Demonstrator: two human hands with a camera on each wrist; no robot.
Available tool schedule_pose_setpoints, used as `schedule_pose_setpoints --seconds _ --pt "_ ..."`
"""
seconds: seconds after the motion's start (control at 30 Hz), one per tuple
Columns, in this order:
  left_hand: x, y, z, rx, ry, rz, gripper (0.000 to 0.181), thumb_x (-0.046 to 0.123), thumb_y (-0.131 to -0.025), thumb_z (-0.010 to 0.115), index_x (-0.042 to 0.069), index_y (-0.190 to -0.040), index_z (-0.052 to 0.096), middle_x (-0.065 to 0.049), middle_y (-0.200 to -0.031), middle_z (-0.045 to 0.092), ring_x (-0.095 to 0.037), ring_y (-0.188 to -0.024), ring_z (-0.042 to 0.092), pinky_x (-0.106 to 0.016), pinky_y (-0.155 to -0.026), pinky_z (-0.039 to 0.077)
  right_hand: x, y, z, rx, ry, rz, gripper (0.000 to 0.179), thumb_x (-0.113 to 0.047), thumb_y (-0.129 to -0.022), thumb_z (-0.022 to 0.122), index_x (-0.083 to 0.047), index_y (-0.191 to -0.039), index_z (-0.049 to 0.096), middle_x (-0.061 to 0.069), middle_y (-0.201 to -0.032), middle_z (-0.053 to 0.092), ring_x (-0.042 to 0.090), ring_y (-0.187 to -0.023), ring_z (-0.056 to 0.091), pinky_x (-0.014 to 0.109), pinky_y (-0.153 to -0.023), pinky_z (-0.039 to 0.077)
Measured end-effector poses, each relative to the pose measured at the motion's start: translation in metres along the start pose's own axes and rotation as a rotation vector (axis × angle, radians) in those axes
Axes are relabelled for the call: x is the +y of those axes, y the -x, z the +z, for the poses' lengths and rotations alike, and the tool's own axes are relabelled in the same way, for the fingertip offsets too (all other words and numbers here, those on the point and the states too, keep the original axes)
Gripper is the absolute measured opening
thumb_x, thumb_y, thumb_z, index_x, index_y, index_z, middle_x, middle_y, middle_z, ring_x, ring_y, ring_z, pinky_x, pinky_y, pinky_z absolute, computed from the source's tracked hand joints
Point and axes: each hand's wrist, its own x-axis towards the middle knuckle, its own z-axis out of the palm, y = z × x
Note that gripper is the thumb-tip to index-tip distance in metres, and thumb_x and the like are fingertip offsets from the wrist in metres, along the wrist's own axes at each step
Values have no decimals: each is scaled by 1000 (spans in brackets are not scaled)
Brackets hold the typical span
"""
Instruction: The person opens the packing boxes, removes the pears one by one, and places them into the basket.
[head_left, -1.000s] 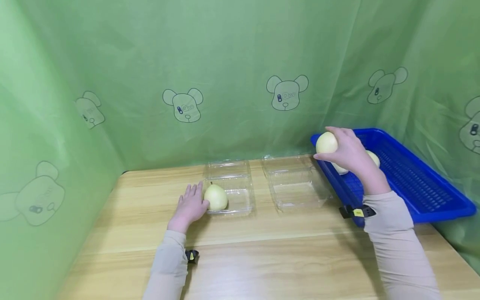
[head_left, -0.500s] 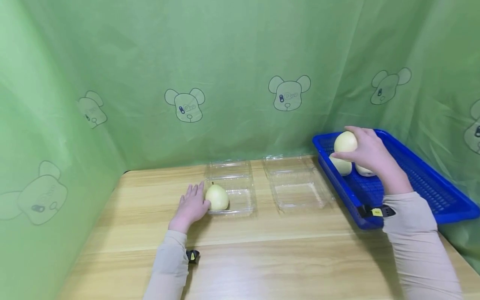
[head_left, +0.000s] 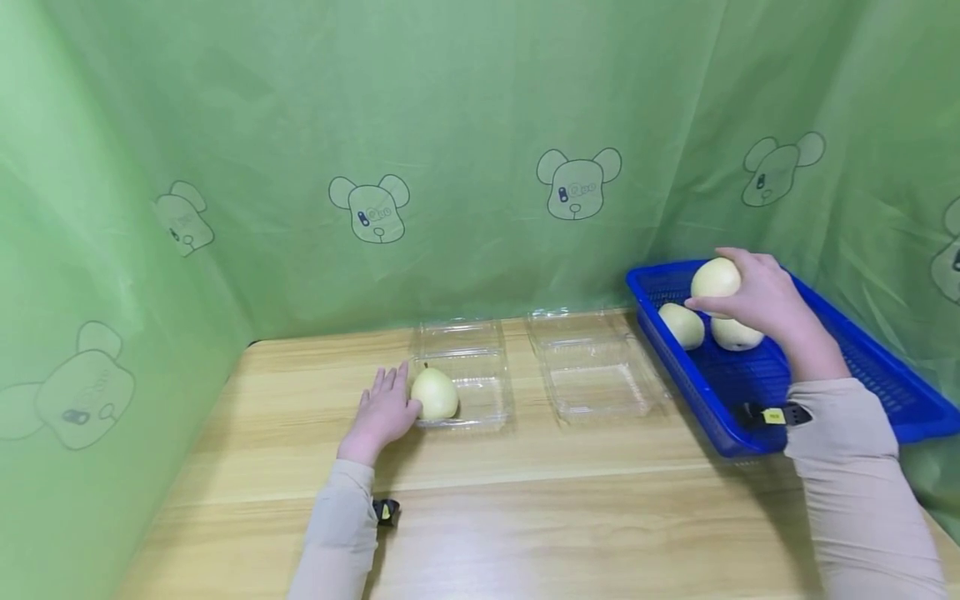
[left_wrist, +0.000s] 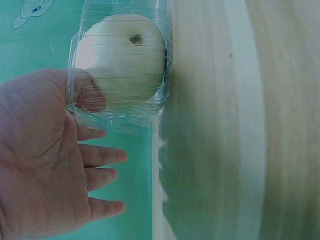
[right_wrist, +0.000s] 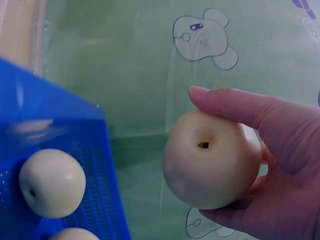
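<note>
My right hand (head_left: pixel 761 292) holds a pale yellow pear (head_left: pixel 716 279) above the blue basket (head_left: pixel 693 379), thumb and fingers curled round it. Its blossom end faces the right wrist camera. Two more pears, a left one (head_left: pixel 681 325) and a right one (head_left: pixel 737 333), lie in the basket below. On the table, my left hand (head_left: pixel 382 415) rests against the left side of a clear plastic box (head_left: pixel 483 392), its fingers straight and spread. A pear (head_left: pixel 435 395) with its stem up sits in that box. Through the plastic, the left wrist view shows part of a finger beside this pear (left_wrist: pixel 122 65).
A second clear box (head_left: pixel 596 387), lid laid back, stands between the first box and the basket. Behind the wooden table (head_left: pixel 480 525) hangs a green curtain (head_left: pixel 465 275) with bear-head prints; it also closes in both sides. The basket fills the table's right back part.
My right hand has moved right with its pear, farther over the basket, uncovering the two pears there. The left hand has stayed at its box.
</note>
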Motion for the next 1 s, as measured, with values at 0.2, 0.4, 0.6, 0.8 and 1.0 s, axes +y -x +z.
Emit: schedule_pose_setpoints --seconds 0.2,0.4,0.6,0.8,1.0 --pt "1 1 -1 -1 11 -2 75 33 -94 45 7 -157 13 -20 -162 18 -38 -152 6 -64 -120 9 15 -4 5 1 12 2 102 -46 -77 76 6 -149 26 44 -137 35 62 -126 25 71 -92 32" --pt "1 0 0 -2 6 0 75 33 -94 45 8 -157 13 -21 -162 18 -38 -152 6 -64 -120 9 32 -9 14 6 35 9 99 -42 -76 77 8 -146 29 43 -136 37 62 -126 26 72 -94 31" --pt "1 -1 -2 -2 13 -4 75 33 -93 45 8 -157 13 -20 -162 18 -38 -152 5 -63 -120 8 45 -12 21 19 40 13 96 -40 -75 78 11 -143 33 43 -133 40 62 -123 30 71 -94 33" --pt "0 -1 -1 -8 8 -7 75 33 -93 44 8 -157 12 -20 -162 18 -38 -152 5 -64 -120 9 58 -14 24 20 39 30 97 -42 -75 78 12 -142 33 44 -130 41 62 -118 34 71 -92 35" --pt "0 0 0 -6 10 -5 75 32 -94 44 8 -157 12 -21 -161 19 -38 -152 6 -64 -120 9 67 -15 25 -18 28 59 96 -45 -76 77 12 -141 33 45 -130 41 62 -115 39 69 -92 37"
